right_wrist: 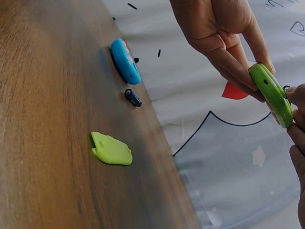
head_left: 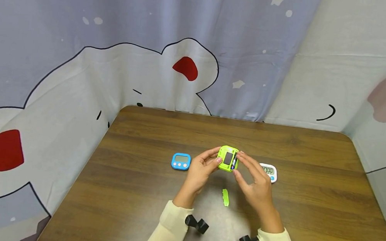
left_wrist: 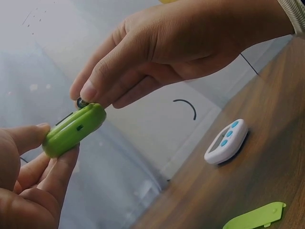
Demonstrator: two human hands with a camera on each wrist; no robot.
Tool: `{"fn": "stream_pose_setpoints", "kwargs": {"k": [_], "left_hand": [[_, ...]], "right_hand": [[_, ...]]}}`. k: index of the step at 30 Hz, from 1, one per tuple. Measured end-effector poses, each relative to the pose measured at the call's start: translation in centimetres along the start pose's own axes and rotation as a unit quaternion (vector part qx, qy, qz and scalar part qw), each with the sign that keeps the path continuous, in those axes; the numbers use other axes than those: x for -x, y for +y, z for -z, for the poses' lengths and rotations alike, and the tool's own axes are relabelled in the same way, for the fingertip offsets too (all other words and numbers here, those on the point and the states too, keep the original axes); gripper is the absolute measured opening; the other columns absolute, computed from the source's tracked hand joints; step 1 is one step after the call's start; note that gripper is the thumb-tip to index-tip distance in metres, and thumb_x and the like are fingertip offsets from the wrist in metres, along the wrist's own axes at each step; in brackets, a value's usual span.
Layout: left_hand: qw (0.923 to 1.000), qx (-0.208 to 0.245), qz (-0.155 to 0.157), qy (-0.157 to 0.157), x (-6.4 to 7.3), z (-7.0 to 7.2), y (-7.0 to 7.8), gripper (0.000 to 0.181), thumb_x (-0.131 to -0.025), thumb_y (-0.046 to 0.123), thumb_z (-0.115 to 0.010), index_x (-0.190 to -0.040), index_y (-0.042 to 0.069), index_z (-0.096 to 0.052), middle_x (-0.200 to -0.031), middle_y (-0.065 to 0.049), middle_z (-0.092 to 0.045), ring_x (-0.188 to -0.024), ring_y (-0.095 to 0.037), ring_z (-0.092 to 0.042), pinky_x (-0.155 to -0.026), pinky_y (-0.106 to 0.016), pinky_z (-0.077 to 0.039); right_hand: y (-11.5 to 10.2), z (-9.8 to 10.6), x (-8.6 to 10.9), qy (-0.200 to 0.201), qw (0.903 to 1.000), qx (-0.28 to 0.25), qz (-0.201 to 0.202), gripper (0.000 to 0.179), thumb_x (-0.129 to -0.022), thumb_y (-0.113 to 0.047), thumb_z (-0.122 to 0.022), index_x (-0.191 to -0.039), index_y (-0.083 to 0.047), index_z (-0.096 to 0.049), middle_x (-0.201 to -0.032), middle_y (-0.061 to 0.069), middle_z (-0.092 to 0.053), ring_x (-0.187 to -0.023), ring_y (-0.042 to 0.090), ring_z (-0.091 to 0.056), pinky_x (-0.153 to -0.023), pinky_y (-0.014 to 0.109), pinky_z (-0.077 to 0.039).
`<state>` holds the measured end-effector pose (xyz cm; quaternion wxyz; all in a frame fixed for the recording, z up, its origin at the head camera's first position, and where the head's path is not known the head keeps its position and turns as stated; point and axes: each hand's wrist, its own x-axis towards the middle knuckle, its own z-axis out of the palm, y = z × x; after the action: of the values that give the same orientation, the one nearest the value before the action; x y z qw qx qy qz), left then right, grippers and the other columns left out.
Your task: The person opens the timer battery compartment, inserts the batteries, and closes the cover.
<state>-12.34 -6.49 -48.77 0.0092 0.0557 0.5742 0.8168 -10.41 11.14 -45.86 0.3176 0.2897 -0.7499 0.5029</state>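
Thumb and fingers of the left hand [head_left: 199,172] pinch a lime-green, rounded plastic timer [head_left: 227,158], which is held up clear of the tabletop. Its upturned face shows a dark rectangular panel and, along the edge towards the right hand [head_left: 257,189], an uncovered slot containing a small dark cylindrical battery [head_left: 233,164]. The right hand is partly open at that edge, its thumb against the end of the battery; whether it grips the battery or only touches it cannot be told. Below the hands, on the brown wood-grain tabletop [head_left: 130,192], lies a narrow lime-green plastic cover [head_left: 225,197]. A second battery, dark blue and cylindrical [right_wrist: 133,98], lies near a blue rounded-square plastic timer [head_left: 180,166] with three pale pink buttons, just beyond the left hand. Beyond the right hand lies a white rounded plastic timer [head_left: 272,171] with blue buttons, partly hidden by that hand in the head view. Cream sleeves [head_left: 172,227] cover both forearms. Lilac-grey and white printed fabric [head_left: 249,44] hangs behind the tabletop.
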Motion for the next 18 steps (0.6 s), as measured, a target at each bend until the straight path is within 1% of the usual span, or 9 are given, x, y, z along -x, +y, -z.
{"fn": "stream_pose_setpoints", "kwargs": {"k": [2,4,6,9,13,16,18], "left_hand": [[1.0,0.0,0.001,-0.001,0.0,0.0,0.0,0.041,-0.093,0.003,-0.065,-0.132,-0.003,-0.056,-0.126,-0.024,-0.057,-0.116,-0.039,-0.058,-0.086,-0.032,-0.055],[1.0,0.0,0.001,-0.001,0.0,0.0,0.1,0.041,-0.093,0.004,-0.066,-0.132,-0.003,-0.056,-0.126,-0.024,-0.057,-0.118,-0.042,-0.056,-0.086,-0.032,-0.055],[1.0,-0.001,0.002,0.0,0.0,0.0,0.1,0.041,-0.093,0.004,-0.066,-0.132,-0.003,-0.057,-0.126,-0.023,-0.057,-0.116,-0.04,-0.057,-0.086,-0.032,-0.055],[1.0,-0.002,0.001,0.001,0.0,0.0,0.0,0.041,-0.093,0.004,-0.066,-0.131,-0.004,-0.057,-0.125,-0.023,-0.058,-0.114,-0.036,-0.06,-0.086,-0.033,-0.055],[1.0,-0.002,-0.002,0.0,0.0,-0.1,0.0,0.041,-0.092,0.005,-0.066,-0.131,-0.004,-0.057,-0.124,-0.023,-0.059,-0.111,-0.029,-0.063,-0.086,-0.033,-0.055],[1.0,-0.003,-0.001,-0.002,0.1,0.0,0.0,0.041,-0.092,0.005,-0.067,-0.131,-0.004,-0.057,-0.122,-0.022,-0.059,-0.108,-0.026,-0.064,-0.085,-0.034,-0.055],[1.0,-0.003,0.0,-0.003,0.2,0.0,0.1,0.041,-0.092,0.005,-0.067,-0.131,-0.004,-0.057,-0.122,-0.023,-0.06,-0.108,-0.027,-0.064,-0.085,-0.034,-0.056]], "right_hand": [[-0.6,0.1,-0.3,0.001,1.0,0.002,0.005,0.047,-0.065,0.019,-0.075,-0.11,0.013,-0.065,-0.112,0.027,-0.064,-0.108,0.042,-0.06,-0.103,0.03,-0.043],[-0.5,0.1,-0.3,0.002,0.9999,0.006,0.009,0.047,-0.065,0.018,-0.076,-0.11,0.012,-0.065,-0.113,0.027,-0.064,-0.107,0.042,-0.06,-0.103,0.029,-0.043],[-0.2,0.1,-0.2,0.004,0.9999,0.007,0.013,0.049,-0.064,0.017,-0.077,-0.11,0.012,-0.065,-0.115,0.027,-0.063,-0.106,0.043,-0.06,-0.103,0.028,-0.043],[1.2,0.0,0.4,0.005,0.9999,0.01,0.012,0.053,-0.064,0.013,-0.08,-0.115,0.01,-0.065,-0.119,0.025,-0.062,-0.109,0.041,-0.06,-0.104,0.028,-0.042],[2.9,0.1,1.3,-0.011,0.9996,0.025,-0.009,0.056,-0.071,0.001,-0.081,-0.124,0.004,-0.063,-0.125,0.017,-0.062,-0.115,0.032,-0.059,-0.105,0.028,-0.04],[3.5,0.3,1.7,-0.027,0.9986,0.038,-0.027,0.057,-0.076,-0.008,-0.08,-0.129,-0.002,-0.061,-0.129,0.01,-0.062,-0.117,0.027,-0.059,-0.105,0.026,-0.04],[3.7,0.4,1.8,-0.035,0.998,0.04,-0.035,0.057,-0.078,-0.011,-0.079,-0.132,-0.004,-0.06,-0.13,0.008,-0.062,-0.117,0.026,-0.059,-0.105,0.025,-0.04]]}}
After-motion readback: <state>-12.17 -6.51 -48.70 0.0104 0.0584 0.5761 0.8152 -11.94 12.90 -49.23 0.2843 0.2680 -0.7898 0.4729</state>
